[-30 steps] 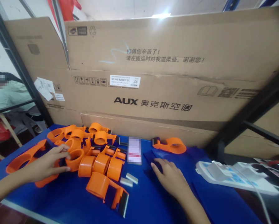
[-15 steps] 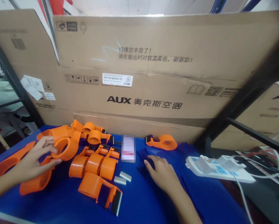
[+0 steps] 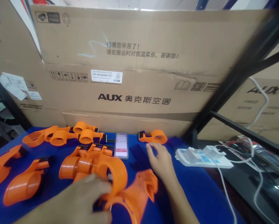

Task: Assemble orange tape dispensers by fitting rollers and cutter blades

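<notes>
My left hand (image 3: 93, 196), blurred, is closed on an orange tape dispenser (image 3: 139, 196) at the front of the blue table. A second orange ring (image 3: 117, 174) shows just above the fingers; whether it belongs to the same piece I cannot tell. My right hand (image 3: 162, 160) holds nothing, its thumb apart from the fingers. Just beyond it lies another orange tape dispenser (image 3: 159, 137) with a dark end. Several more dispensers stand in a cluster (image 3: 70, 166) to the left, partly covered by my left hand.
More orange dispensers (image 3: 60, 137) line the back left, with others (image 3: 25, 186) nearer the left edge. A phone (image 3: 121, 146) lies at the back middle. On the right is a white power strip (image 3: 204, 158) with cables. A large cardboard sheet (image 3: 130, 84) stands behind the blue table (image 3: 200, 193).
My left hand has moved right and closer with the orange dispenser, across the front of the cluster. My right hand has turned, fingers nearer the back dispenser. The view has shifted right.
</notes>
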Motion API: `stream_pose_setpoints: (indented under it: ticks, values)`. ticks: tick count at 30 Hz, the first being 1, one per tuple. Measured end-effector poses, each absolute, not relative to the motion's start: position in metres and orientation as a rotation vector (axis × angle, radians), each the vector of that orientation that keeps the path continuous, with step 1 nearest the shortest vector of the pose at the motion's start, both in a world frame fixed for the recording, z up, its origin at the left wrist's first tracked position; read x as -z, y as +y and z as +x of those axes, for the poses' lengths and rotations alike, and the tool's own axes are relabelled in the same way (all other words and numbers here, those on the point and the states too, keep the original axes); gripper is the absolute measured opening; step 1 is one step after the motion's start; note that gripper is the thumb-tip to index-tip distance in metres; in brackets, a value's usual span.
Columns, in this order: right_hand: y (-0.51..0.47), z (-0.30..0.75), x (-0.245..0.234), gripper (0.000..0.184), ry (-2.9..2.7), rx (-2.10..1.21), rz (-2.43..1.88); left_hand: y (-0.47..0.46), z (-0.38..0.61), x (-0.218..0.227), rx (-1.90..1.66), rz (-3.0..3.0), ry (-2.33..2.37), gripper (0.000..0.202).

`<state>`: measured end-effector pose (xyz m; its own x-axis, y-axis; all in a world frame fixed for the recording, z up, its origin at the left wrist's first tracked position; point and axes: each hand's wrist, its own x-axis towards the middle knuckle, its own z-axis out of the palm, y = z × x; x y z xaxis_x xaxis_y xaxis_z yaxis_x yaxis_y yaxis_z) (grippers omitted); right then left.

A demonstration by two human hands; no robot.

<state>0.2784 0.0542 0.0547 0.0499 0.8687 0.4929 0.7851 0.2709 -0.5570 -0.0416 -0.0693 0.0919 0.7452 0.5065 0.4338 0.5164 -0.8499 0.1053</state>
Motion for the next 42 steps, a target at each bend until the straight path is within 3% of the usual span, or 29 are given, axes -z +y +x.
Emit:
stream_pose_setpoints:
  ticks: [3,7,11,20,29,36,42]
  values:
    - [0.054,0.288,-0.06,0.04,-1.547,-0.134,-1.475,-0.068,0.004,-0.058,0.648,-3.0,-0.809,0.028]
    - [0.054,0.298,-0.065,0.045,-1.412,-0.16,-1.515,-0.065,0.042,-0.019,0.485,-2.995,-0.437,0.008]
    - [0.055,0.303,-0.067,0.048,-1.392,-0.188,-1.54,-0.06,0.049,-0.009,0.452,-2.941,-0.22,0.01]
    - [0.053,0.303,-0.067,0.048,-1.367,-0.238,-1.509,-0.045,-0.007,0.015,0.435,-2.969,-0.343,0.007]
    - [0.05,0.294,-0.067,0.047,-1.449,-0.246,-1.49,-0.037,-0.023,0.0,0.631,-2.868,-0.298,0.005]
    - [0.05,0.295,-0.067,0.044,-1.452,-0.241,-1.46,-0.043,-0.014,-0.007,0.719,-2.846,-0.511,0.03]
    - [0.048,0.289,-0.067,0.04,-1.549,-0.255,-1.441,-0.048,-0.004,-0.023,0.784,-2.809,-0.473,0.01]
